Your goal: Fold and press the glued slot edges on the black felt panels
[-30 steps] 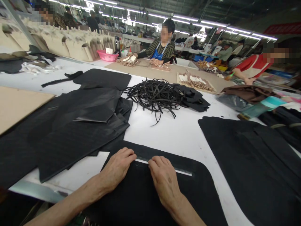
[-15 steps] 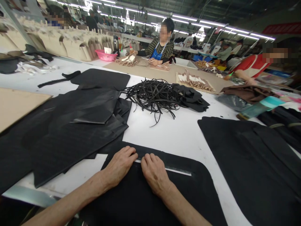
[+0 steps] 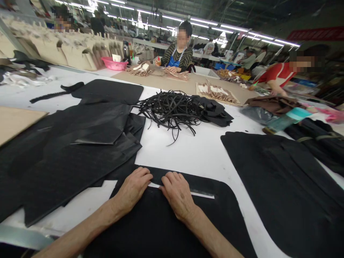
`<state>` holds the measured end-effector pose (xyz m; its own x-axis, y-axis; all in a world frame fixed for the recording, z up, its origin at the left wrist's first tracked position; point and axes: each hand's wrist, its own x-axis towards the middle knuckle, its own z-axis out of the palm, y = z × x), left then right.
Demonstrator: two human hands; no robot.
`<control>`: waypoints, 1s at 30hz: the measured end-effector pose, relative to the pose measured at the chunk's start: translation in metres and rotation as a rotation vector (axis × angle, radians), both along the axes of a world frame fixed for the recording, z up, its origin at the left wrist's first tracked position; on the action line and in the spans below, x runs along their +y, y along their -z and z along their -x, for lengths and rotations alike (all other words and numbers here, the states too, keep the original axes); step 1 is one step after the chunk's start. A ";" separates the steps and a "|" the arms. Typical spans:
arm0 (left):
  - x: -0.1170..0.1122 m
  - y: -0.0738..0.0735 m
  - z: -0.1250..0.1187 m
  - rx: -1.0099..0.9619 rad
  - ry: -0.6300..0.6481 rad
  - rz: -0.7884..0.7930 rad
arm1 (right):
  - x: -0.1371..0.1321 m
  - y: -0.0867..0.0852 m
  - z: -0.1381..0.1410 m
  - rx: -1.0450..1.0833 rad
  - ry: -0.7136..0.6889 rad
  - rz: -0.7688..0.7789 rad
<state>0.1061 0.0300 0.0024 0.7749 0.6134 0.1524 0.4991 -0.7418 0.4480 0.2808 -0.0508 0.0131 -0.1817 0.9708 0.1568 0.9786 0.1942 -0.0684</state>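
In front of me a large black panel with rounded corners (image 3: 228, 215) lies flat on the white table (image 3: 204, 154). Near its far edge runs a narrow white slit or strip (image 3: 202, 195); I cannot tell whether it is the table showing through. My left hand (image 3: 135, 186) has its fingers curled on the panel at the slit's left part. A short gap to the right, my right hand (image 3: 177, 193) bends its fingers over the same edge and covers the slit's middle. Both hands grip the panel, their fingertips partly hidden.
Black sheets (image 3: 88, 143) are piled at left, beside a beige board (image 3: 18, 122). Beyond lies a heap of black strips (image 3: 172, 111). Another black panel (image 3: 279, 186) and a teal-capped bottle (image 3: 287, 120) are at right. Co-workers (image 3: 180, 50) work across the table.
My hands have spread slightly apart along the slit, showing more white between them. The view has shifted a little, so things on the table appear further left.
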 end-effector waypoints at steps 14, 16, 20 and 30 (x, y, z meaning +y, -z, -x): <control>0.007 -0.003 -0.001 -0.002 -0.026 0.105 | -0.044 -0.007 -0.063 0.247 0.295 0.048; 0.007 -0.004 -0.002 -0.001 -0.033 0.084 | -0.046 -0.006 -0.066 0.264 0.316 0.050; 0.005 -0.005 -0.003 -0.001 -0.047 0.067 | -0.046 -0.003 -0.065 0.226 0.342 0.051; -0.007 -0.013 -0.018 0.244 -0.175 -0.041 | -0.036 -0.015 -0.056 0.014 0.415 0.200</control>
<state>0.1242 0.0228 0.0151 0.6751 0.7377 0.0021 0.7097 -0.6502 0.2712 0.3369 -0.0872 0.0277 0.2300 0.9723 -0.0416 0.9694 -0.2326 -0.0784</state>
